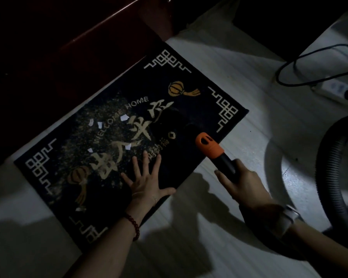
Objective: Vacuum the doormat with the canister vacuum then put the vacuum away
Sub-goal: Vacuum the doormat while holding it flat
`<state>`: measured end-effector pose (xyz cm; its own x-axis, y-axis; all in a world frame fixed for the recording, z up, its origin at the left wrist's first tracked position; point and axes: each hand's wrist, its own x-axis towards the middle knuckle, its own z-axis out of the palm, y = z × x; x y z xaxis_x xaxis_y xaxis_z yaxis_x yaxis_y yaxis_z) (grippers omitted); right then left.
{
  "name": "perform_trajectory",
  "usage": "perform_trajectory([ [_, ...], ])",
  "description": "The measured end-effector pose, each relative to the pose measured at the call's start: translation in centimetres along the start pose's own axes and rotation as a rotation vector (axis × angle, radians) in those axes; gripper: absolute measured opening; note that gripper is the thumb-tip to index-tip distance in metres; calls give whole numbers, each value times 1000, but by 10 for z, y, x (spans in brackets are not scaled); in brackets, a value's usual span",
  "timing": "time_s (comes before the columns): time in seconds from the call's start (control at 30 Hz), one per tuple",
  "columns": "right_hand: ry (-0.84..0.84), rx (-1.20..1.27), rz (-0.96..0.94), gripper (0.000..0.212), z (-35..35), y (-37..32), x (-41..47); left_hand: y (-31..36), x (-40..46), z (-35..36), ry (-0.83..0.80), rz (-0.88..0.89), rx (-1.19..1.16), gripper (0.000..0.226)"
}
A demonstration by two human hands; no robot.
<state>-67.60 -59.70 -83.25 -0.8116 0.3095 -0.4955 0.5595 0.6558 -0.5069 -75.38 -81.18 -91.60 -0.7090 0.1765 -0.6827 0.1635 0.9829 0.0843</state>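
Head view: dark doormat [129, 141] flat on pale floor [239, 81], strewn with white paper scraps [124, 117]. Left hand [147, 181] pressed flat on near mat edge, fingers straight and spread. Right hand [243, 183] curled round black vacuum wand [226, 164]; orange nozzle [208, 146] beyond fingertips, over mat's right end. Ribbed hose [329, 177] at right.

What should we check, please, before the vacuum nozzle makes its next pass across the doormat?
1. Doormat held flat: ok, left hand presses on it with spread fingers.
2. Grip on wand: ok, right hand holds it.
3. Orange nozzle over the mat: ok; contact cannot tell.
4. Debris left: not ok, paper scraps and specks remain mid-mat.
5. Hose free: cannot tell, partly out of view.
6. Power strip plugged: ok; suction running cannot tell.
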Motion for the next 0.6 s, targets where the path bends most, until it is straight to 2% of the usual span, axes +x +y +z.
perform_trajectory([
  [0.23, 59, 8, -227, 57, -11, -36, 56, 0, 0, 0, -3, 4, 16, 113],
  [0.33, 44, -141, -326, 71, -5, -54, 73, 0, -1, -1, -14, 0, 14, 114],
  [0.4, 60, -240, -340, 69, 0, -62, 83, 0, -1, -1, -18, 3, 15, 115],
  [0.47, 80, -193, -314, 65, 0, -57, 80, 0, 0, 0, -15, 6, 2, 115],
  [0.6, 17, -251, -328, 63, -3, -22, 29, -1, -1, 0, -7, 10, -17, 114],
])
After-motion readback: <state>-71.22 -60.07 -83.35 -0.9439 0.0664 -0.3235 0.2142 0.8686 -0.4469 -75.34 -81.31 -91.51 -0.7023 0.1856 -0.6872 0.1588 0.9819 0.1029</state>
